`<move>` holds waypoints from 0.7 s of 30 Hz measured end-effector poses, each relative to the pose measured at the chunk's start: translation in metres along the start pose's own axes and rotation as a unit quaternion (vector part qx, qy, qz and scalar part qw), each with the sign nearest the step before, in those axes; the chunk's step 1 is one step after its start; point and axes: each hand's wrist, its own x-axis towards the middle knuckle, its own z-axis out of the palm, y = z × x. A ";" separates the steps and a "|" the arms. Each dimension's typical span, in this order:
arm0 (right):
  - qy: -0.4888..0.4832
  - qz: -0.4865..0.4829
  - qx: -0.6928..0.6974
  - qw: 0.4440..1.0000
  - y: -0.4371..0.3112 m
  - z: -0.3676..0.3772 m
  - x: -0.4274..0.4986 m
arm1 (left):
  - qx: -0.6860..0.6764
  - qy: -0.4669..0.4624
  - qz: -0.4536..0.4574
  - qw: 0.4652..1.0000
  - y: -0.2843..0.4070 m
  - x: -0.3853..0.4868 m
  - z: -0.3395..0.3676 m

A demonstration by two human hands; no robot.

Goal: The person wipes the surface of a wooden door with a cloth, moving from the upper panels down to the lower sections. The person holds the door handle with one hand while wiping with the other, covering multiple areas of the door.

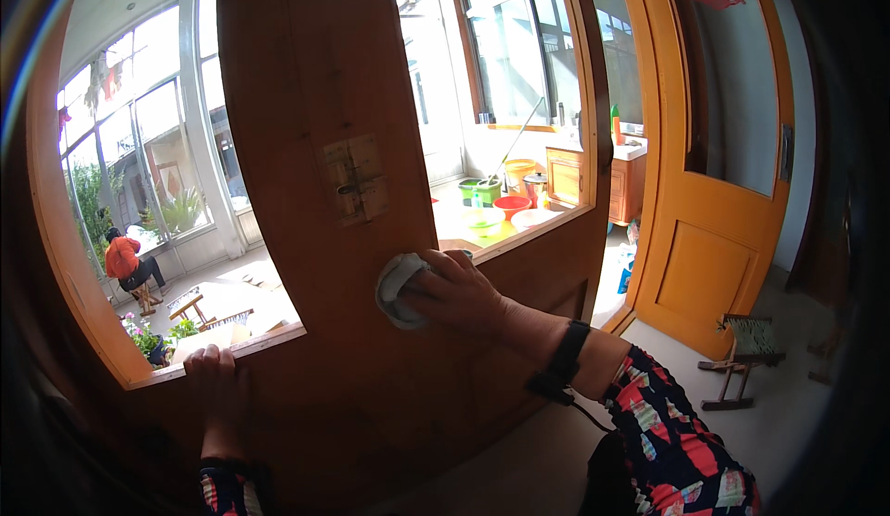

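A crumpled light grey cloth (401, 289) is pressed against the dark brown wooden door (334, 265) by my right hand (455, 290), whose fingers are curled over it. Above the cloth, a metal bolt latch (354, 186) is fixed to the door. Lower left, my left hand (212, 377) rests with its fingers hooked over the bottom ledge (268, 342) of the left window opening. Both forearms wear patterned sleeves, and a black strap with a cable circles the right wrist.
An orange wooden door (702, 272) stands at the right, with a folding stool (744, 349) by its foot. Through the openings show a seated person in orange (123, 259), potted flowers (142, 339), a green mop bucket (480, 191), a red basin (512, 206) and a wooden cabinet (564, 174).
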 end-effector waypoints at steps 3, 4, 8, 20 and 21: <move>0.060 -0.009 0.027 0.998 -0.015 0.013 0.037 | -0.007 -0.008 -0.002 1.000 0.000 0.000 -0.001; 0.063 -0.021 0.013 0.998 -0.020 0.020 0.046 | -0.005 -0.009 -0.001 1.000 0.000 0.000 -0.002; 0.035 -0.057 0.018 0.998 -0.034 0.043 0.063 | -0.009 -0.003 0.002 1.000 -0.002 0.000 -0.002; -0.030 -0.084 0.068 0.994 -0.050 0.053 0.060 | -0.011 0.035 0.000 0.999 0.000 0.001 0.001; -0.029 -0.090 0.081 0.992 -0.048 0.050 0.067 | -0.015 0.030 0.000 0.999 0.000 0.002 -0.001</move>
